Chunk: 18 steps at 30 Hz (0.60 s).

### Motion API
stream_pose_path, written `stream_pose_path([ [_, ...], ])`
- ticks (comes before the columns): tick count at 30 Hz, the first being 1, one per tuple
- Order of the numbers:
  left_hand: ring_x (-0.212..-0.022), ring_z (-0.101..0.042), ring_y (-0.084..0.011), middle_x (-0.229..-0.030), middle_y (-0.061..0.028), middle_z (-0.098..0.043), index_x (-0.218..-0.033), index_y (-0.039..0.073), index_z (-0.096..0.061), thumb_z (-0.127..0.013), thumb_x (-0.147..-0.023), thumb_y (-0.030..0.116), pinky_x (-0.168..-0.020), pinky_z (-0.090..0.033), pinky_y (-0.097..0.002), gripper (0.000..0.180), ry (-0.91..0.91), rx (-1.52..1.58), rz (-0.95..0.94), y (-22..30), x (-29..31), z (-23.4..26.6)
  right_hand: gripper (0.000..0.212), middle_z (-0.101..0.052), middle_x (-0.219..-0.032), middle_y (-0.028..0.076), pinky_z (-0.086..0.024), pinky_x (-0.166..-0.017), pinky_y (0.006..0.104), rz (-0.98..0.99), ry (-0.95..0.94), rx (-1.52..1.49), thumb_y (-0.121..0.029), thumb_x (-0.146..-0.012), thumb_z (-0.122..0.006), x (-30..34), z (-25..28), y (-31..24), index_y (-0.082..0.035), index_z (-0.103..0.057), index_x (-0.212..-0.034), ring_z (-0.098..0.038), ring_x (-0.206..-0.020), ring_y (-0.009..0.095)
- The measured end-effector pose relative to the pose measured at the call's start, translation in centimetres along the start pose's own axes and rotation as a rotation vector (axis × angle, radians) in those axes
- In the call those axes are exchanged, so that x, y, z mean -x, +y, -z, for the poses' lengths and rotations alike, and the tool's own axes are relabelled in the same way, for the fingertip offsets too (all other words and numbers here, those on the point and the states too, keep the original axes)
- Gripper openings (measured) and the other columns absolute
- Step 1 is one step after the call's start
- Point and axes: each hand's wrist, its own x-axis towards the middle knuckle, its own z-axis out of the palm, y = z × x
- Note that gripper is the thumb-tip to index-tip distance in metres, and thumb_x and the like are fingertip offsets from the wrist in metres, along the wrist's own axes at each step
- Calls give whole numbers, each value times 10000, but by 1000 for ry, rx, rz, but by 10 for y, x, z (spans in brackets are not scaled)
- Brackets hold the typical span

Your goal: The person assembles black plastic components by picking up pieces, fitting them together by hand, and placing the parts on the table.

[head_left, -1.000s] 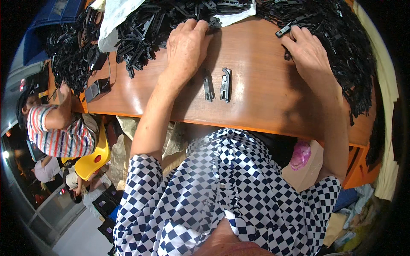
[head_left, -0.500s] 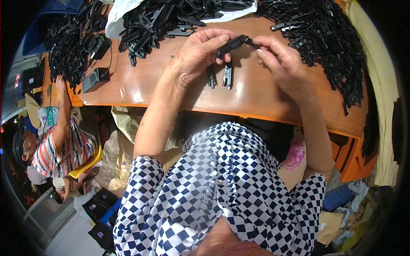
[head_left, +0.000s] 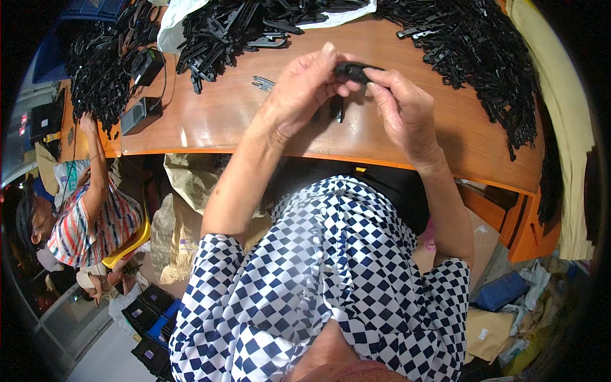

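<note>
Over the table, a slim black plastic part is between my two hands. My left hand supports its left end with curled fingers, its thumb lifted off. The thumb and fingers of my right hand pinch the right end. Just beneath my hands, another narrow black part lies on the table, partly covered by them. A small grey part rests left of my left wrist. The exact kind of these parts is too small to tell.
A heap of black parts spills from a white bag at the far side. More black parts pile up at right and left. Beside the left pile stand two black boxes, one a grey-faced box. A person in a striped shirt reaches in.
My right hand has moved left and closer to my left hand. My left thumb has lifted off the black part, which has turned. The grey part has come into view.
</note>
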Motion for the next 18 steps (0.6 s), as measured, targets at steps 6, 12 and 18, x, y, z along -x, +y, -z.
stream_pose_path([
  [6, -779, -600, -101, -947, -42, -635, -1113, 38, -603, -600, -894, 60, -726, -515, -229, 220, 188, 325, -349, -44, -6, -34, 134, -664, -834, 142, -516, -641, 317, -91, 148, -71, -28, -864, -595, 2, -17, 3, -20, -631, -993, -673, -751, 243],
  [12, -774, -574, -71, -904, -15, -630, -1082, 34, -613, -608, -898, 79, -675, -485, -203, 189, 316, -101, -376, -47, -6, -23, 152, -652, -775, 121, -513, -638, 312, -227, 105, -131, -50, -869, -591, 6, -20, -2, -13, -624, -1012, -666, -722, 215],
  [18, -849, -581, -77, -974, -31, -641, -1081, 16, -613, -614, -890, 74, -759, -484, -212, 199, 276, -192, -368, -37, 6, -19, 287, -608, -892, 92, -482, -576, 281, -315, -92, 9, -141, -851, -652, 5, -10, -10, -9, -574, -1094, -590, -700, 137],
])
